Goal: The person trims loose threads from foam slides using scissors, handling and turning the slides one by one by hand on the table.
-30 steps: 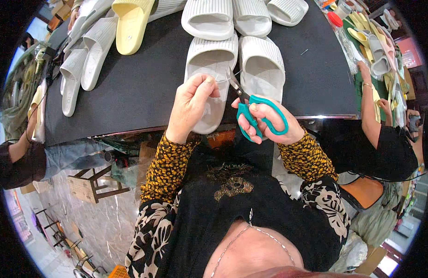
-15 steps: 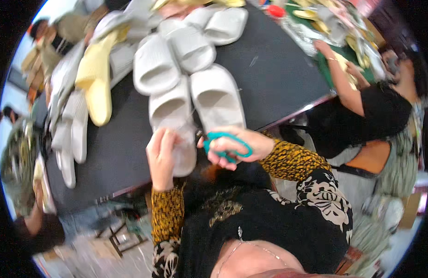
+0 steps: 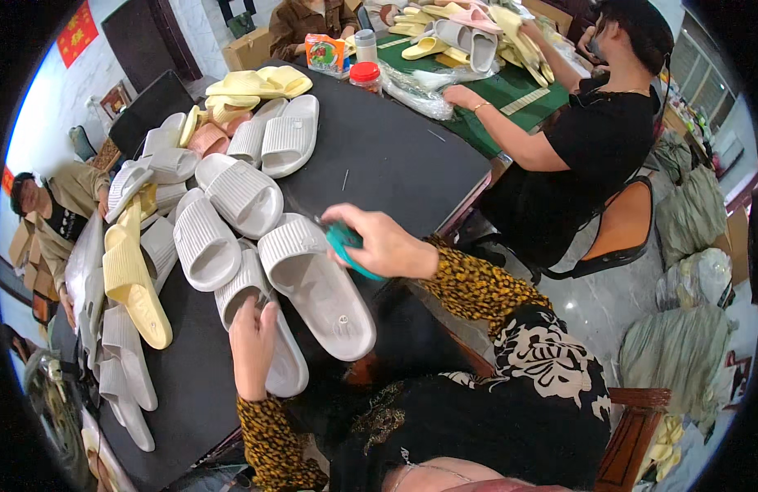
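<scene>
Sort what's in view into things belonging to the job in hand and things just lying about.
In use:
- scissors, in the right hand
- front grey slippers, one under the left hand

Apparently just lying about, beyond both hands:
- red-lidded jar
- orange pouch
- bottle

Red wall sign (image 3: pixel 77 34), far upper left of you: large gold characters, set aslant in your view. Across the table, orange, white and green pouch (image 3: pixel 325 54): printed front, lettering too small to make out. Nearer you, the large grey slipper (image 3: pixel 323 287): small round mark (image 3: pixel 343 321) on the insole toward the heel, its fine detail unclear. Yellow slipper (image 3: pixel 137 287) to your left: faint marking on its insole—you can't read it from here. Dark shirt (image 3: pixel 66 221) on the seated person at far left: pale print, blurred—wording can't be told.
</scene>
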